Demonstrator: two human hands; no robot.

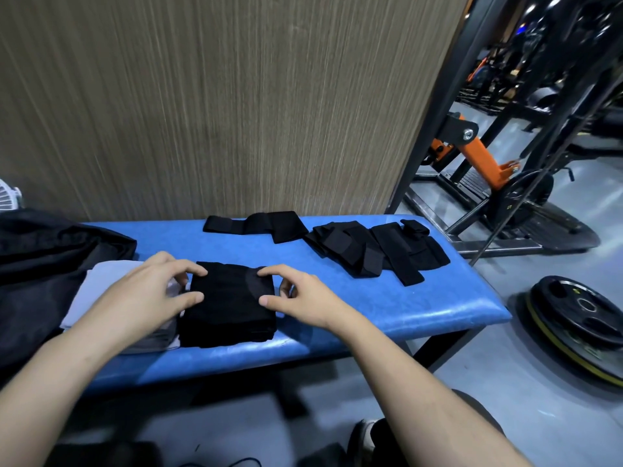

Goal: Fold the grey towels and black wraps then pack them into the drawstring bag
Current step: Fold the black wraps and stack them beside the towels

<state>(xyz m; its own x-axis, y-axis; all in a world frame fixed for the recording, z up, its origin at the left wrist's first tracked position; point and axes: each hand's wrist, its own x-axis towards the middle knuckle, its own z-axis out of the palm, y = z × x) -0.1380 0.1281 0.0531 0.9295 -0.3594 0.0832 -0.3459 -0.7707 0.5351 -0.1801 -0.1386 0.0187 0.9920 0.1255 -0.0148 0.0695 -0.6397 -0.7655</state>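
- Two hands work a blue bench [421,308] set against a wood-grain wall [236,96], the cloth goods laid out in a row from left to right.
- Far left, a dark bag [50,251] slumps on the end of the bench, seemingly kept within reach for packing; its drawstring cannot be made out.
- Just beside the bag lie folded grey towels [101,284], stacked flat and partly hidden under the left forearm, apparently done and waiting to go in.
- Left hand [148,291] rests at the left edge of a folded black wrap [229,305], fingers loosely curled with the tips touching the cloth, thumb and forefinger apart and closed on nothing; it seems to square the fold.
- Folded wrap sits mid-bench, touching the towels, a neat near-square bundle held flat between both hands.
- Right hand [300,298] mirrors it on the wrap's right edge, forefinger and thumb tips pressing the cloth, other fingers tucked; likely smoothing or readying a lift.
- At the far edge, a long strap [256,224] lies unfolded, well apart from the hands.
- Right of it, a loose heap of wraps [374,251] awaits folding, so the task looks partway through.
- On the floor at right, weight plates [580,318] lie stacked near a gym rack [478,153].
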